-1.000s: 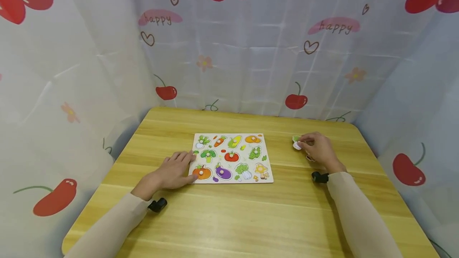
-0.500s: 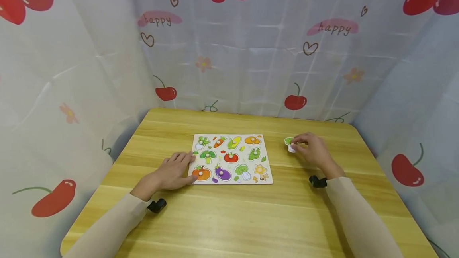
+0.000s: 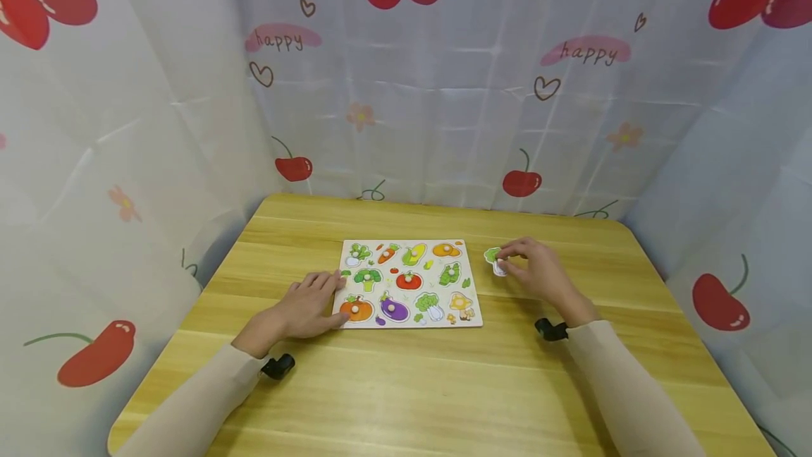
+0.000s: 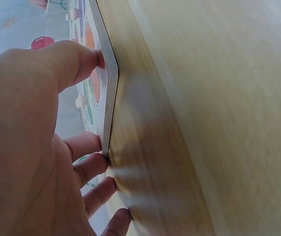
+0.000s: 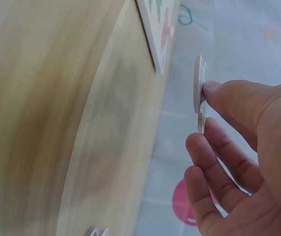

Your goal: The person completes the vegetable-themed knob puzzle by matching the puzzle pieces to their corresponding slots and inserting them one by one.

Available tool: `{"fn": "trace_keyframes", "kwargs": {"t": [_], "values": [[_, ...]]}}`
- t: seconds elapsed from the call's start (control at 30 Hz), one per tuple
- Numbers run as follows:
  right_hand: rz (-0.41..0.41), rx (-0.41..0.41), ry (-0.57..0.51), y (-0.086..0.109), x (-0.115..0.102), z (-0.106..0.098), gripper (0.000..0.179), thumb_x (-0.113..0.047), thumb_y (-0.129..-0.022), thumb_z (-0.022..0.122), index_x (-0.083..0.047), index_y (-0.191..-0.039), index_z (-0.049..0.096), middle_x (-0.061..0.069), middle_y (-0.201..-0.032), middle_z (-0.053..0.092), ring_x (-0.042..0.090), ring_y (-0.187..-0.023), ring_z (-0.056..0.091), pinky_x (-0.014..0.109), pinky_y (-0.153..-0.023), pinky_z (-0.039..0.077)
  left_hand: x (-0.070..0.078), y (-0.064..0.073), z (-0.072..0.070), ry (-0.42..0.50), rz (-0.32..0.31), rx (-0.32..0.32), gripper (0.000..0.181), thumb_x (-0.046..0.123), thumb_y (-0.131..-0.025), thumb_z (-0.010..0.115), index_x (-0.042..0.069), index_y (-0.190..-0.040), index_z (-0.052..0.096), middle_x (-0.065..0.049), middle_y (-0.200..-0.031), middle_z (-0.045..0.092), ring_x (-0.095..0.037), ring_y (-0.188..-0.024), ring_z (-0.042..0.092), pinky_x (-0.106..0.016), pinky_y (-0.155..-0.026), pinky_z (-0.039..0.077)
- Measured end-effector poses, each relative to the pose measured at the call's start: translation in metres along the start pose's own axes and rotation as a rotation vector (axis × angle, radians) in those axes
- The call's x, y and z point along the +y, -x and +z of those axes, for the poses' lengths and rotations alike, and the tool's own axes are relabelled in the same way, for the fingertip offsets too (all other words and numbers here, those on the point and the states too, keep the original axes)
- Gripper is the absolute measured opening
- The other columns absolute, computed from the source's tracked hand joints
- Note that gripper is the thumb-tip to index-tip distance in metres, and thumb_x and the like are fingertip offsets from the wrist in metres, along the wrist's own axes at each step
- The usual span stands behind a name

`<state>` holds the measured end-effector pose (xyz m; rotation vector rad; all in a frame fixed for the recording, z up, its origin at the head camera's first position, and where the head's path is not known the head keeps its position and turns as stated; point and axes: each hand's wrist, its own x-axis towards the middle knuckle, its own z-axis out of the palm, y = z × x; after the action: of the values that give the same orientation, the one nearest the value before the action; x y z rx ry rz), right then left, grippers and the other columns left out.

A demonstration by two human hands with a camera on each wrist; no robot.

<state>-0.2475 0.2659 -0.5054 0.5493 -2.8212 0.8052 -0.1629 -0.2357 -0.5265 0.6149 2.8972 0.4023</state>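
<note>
A wooden vegetable puzzle board [image 3: 438,259] lies flat on the table. Knobbed pieces sit in many of its places; the leafy-cabbage picture [image 3: 430,306] and the mushroom picture [image 3: 463,305] near the front right show no knob. My left hand [image 3: 304,305] rests at the board's left edge, thumb on its front corner [image 4: 101,59] and fingers spread along the side. To the right of the board, my right hand [image 3: 539,270] pinches a green-and-white leafy cabbage piece [image 3: 492,259] between thumb and fingers. In the right wrist view that cabbage piece [image 5: 197,88] is edge-on, clear of the table.
The yellow wooden table [image 3: 406,386] is enclosed by white curtains [image 3: 438,111] with cherry prints at the back and sides. A small object [image 5: 97,231], mostly cut off, shows at the bottom of the right wrist view. Both wrists wear small black cameras [image 3: 279,366].
My right hand has carried the cabbage piece leftward, closer to the board. The left hand has stayed on the board's left edge.
</note>
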Motion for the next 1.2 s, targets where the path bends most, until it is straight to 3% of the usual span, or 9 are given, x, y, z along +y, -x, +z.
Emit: {"fn": "trace_keyframes", "kwargs": {"t": [0.4,1.2], "values": [[-0.129,0.014,-0.027,0.003,-0.023,0.007,0.010,-0.008,-0.105,0.087,-0.007,-0.115,0.090,0.020,-0.135,0.083,0.047,-0.128,0.077,0.069,-0.110,0.062,0.000,0.001,0.000,-0.001,-0.003,0.001,0.080,0.054,-0.115,0.067,0.005,-0.175,0.046,-0.023,-0.184,0.044,-0.050,-0.166,0.043,-0.074,-0.118,0.045],[-0.236,-0.074,-0.078,0.011,-0.062,0.030,0.009,-0.008,-0.103,0.088,-0.013,-0.111,0.090,0.013,-0.135,0.083,0.040,-0.131,0.078,0.064,-0.116,0.060,0.000,-0.001,0.000,0.007,-0.010,-0.008,0.079,0.055,-0.115,0.066,0.007,-0.174,0.046,-0.023,-0.184,0.043,-0.050,-0.166,0.042,-0.074,-0.118,0.044]]}}
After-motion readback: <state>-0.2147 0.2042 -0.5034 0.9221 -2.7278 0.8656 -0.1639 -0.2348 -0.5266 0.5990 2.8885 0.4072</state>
